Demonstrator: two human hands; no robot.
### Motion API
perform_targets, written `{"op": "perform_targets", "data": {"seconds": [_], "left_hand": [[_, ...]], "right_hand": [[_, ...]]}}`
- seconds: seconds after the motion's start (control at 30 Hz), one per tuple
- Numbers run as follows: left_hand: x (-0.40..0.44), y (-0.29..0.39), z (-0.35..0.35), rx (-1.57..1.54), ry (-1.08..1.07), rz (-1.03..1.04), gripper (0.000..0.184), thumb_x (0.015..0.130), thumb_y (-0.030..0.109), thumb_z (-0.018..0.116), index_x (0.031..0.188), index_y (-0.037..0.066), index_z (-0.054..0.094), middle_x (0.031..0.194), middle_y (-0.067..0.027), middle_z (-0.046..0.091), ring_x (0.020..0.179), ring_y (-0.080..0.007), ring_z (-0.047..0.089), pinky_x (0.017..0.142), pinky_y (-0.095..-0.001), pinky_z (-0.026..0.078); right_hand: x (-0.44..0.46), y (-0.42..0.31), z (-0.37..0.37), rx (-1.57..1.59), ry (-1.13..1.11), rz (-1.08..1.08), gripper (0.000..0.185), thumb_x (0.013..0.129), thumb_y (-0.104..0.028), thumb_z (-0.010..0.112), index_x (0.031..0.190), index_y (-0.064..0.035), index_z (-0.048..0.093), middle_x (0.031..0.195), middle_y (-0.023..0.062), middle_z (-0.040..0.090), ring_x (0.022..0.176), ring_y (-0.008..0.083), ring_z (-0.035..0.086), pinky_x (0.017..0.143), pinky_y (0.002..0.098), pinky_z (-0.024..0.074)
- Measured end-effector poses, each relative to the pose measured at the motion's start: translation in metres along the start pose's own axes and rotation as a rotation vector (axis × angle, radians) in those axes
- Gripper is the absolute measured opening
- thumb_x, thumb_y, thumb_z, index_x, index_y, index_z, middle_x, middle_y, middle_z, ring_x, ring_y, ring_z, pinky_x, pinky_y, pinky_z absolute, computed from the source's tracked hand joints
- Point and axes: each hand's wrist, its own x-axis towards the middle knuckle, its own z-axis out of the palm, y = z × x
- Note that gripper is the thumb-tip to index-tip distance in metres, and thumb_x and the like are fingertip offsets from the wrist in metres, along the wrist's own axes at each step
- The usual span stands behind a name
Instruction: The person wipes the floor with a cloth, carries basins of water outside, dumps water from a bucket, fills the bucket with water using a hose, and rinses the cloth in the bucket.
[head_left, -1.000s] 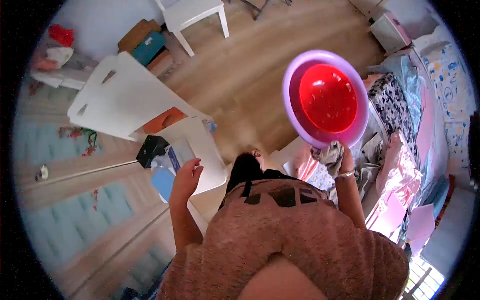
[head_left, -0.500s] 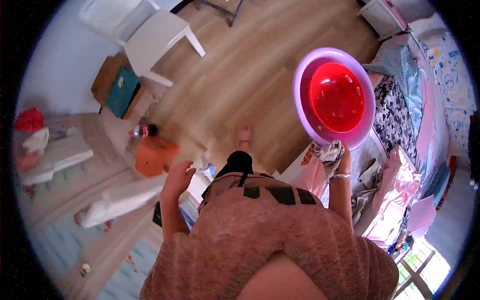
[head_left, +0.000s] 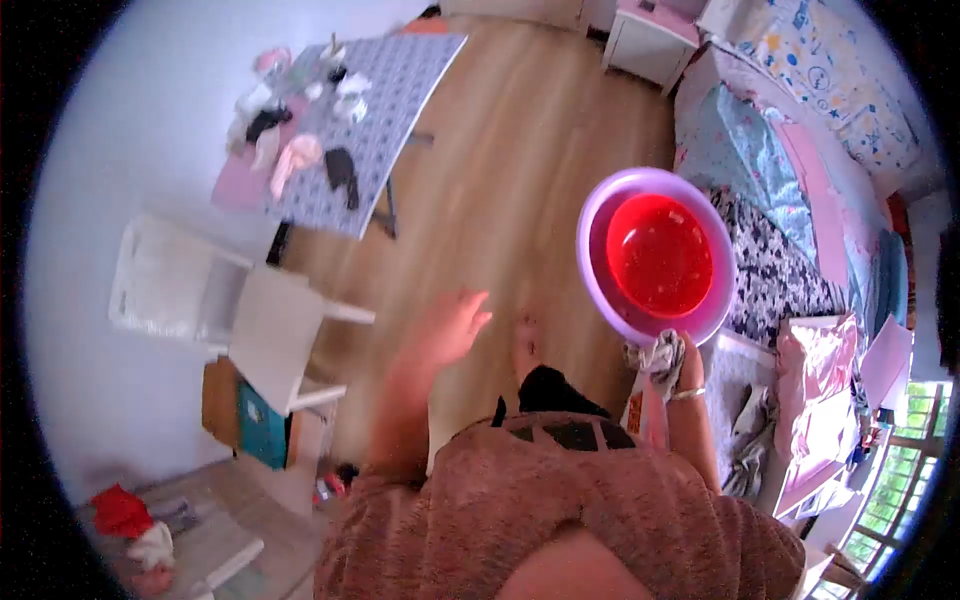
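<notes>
My right hand [head_left: 691, 366] is closed on the near rim of a purple basin [head_left: 595, 285], with a crumpled greyish cloth [head_left: 660, 357] bunched at the same spot. A smaller red basin [head_left: 660, 255] sits inside the purple one. My left hand [head_left: 455, 325] reaches forward over the wooden floor, slightly blurred. It holds nothing, and its fingers are stretched out.
A patterned folding table [head_left: 405, 110] bearing several socks and small clothes stands ahead on the left. Nearer are a white chair [head_left: 275, 330] and a teal box [head_left: 262, 425]. A bed with blue bedding [head_left: 750, 155] and a white nightstand [head_left: 645, 45] line the right.
The view has moved forward, bringing the folding table into sight. My left hand has swung forward from my side. The basins and cloth stay in my right hand.
</notes>
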Motion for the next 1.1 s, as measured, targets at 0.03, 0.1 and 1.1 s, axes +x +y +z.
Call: {"op": "perform_targets", "data": {"seconds": [0.03, 0.1, 1.1], "left_hand": [[0.027, -0.004, -0.005, 0.004, -0.013, 0.018, 0.031, 0.079, 0.022, 0.048, 0.104, 0.004, 0.047, 0.096, -0.0169, 0.053, 0.087, -0.0324, 0.051, 0.073, -0.0373, 0.041], [0.063, -0.014, -0.017, 0.040, -0.100, -0.032, 0.032, 0.079, 0.023, 0.048, 0.104, 0.003, 0.047, 0.096, -0.0170, 0.053, 0.087, -0.0325, 0.051, 0.073, -0.0373, 0.041], [0.871, -0.077, -0.229, 0.225, 0.129, 0.323, 0.056, 0.078, 0.020, 0.050, 0.126, 0.012, 0.021, 0.123, -0.0141, 0.033, 0.115, -0.0308, 0.030, 0.092, -0.0477, 0.023]], "right_hand": [[0.019, -0.008, 0.006, 0.047, -0.003, 0.010, 0.025, 0.081, -0.025, 0.037, 0.077, -0.0061, 0.053, 0.071, 0.0062, 0.056, 0.065, 0.0227, 0.053, 0.063, 0.0349, 0.0456], [0.071, -0.019, -0.003, 0.015, 0.096, -0.024, 0.027, 0.081, -0.025, 0.037, 0.073, -0.0055, 0.053, 0.069, 0.0073, 0.056, 0.064, 0.0233, 0.053, 0.062, 0.0356, 0.0447], [0.599, -0.323, 0.373, -0.100, 0.118, -0.181, 0.027, 0.079, -0.026, 0.039, 0.076, -0.0036, 0.054, 0.072, 0.0073, 0.057, 0.062, 0.0199, 0.054, 0.059, 0.0316, 0.0444]]}}
